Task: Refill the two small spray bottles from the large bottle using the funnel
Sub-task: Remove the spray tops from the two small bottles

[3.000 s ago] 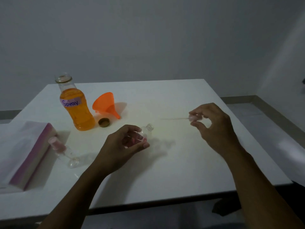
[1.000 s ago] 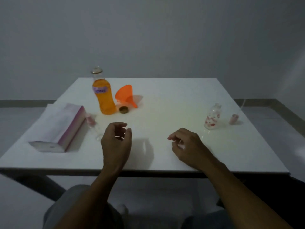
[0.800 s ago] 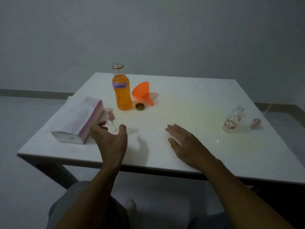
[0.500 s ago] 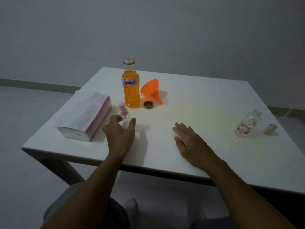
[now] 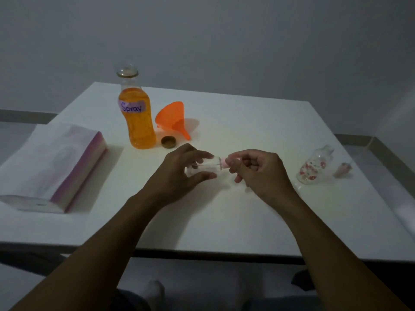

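spray bottle (image 5: 205,168) pinched sideways in left hand (image 5: 179,173) above table (image 5: 247,209); pink cap (image 5: 223,163) gripped by right hand (image 5: 258,170) fingers.

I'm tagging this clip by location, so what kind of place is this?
Probably a plain, dim indoor room arranged for a tabletop task, not a kitchen or workshop: a bare white table against a blank grey wall, with only a tissue pack and the refill items on it.
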Demonstrator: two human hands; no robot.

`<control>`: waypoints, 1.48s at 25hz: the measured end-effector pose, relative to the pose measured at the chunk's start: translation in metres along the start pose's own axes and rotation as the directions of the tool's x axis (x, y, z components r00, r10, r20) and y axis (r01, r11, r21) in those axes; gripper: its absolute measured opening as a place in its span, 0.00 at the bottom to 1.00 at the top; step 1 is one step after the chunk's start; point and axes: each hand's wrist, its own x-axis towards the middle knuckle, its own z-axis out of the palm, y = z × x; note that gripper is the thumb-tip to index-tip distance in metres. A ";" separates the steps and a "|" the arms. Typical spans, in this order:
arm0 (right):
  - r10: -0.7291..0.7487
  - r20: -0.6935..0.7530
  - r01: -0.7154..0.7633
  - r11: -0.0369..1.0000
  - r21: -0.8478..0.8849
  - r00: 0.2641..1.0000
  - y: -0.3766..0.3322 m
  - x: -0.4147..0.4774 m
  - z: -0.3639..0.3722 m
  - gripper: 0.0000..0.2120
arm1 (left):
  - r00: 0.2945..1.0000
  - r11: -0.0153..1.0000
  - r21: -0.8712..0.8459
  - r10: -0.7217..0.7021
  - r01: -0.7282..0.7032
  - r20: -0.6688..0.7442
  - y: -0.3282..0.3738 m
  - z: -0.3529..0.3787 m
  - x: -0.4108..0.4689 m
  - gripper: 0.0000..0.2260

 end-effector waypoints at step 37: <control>-0.125 0.153 0.120 0.992 0.041 0.980 0.013 0.001 -0.028 0.08 | 0.989 0.999 0.000 0.032 -0.033 0.144 0.019 0.009 0.005 0.18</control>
